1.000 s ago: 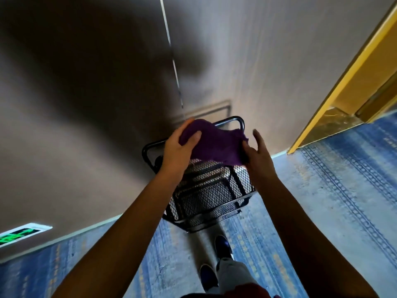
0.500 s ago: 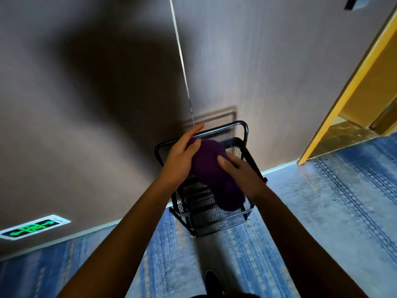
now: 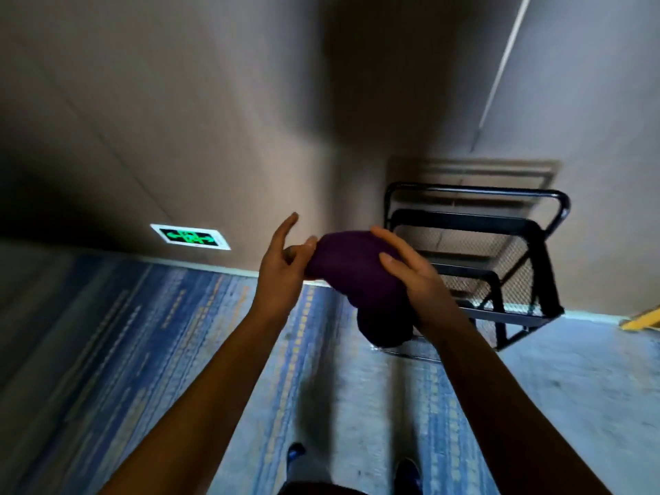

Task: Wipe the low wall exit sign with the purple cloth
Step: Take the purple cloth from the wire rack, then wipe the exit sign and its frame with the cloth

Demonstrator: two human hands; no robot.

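The purple cloth (image 3: 357,273) is bunched up in mid-air between my two hands, in front of me at about waist height. My right hand (image 3: 410,276) grips it from the right with fingers laid over its top. My left hand (image 3: 282,269) touches its left end with thumb and lower fingers, the index finger pointing up. The exit sign (image 3: 190,236) is a small white-framed plate with glowing green symbols, set low in the wall just above the skirting, to the left of my hands and farther away.
A black wire-mesh cart (image 3: 478,266) with a tubular handle stands against the wall at the right. Blue patterned carpet (image 3: 143,351) covers the floor. A yellow door frame corner (image 3: 643,321) shows at the far right. My shoes (image 3: 296,455) are at the bottom.
The view has swung left, so the cart now sits at the right and the sign nearer the middle. The cloth has come off the cart and hangs between both hands.
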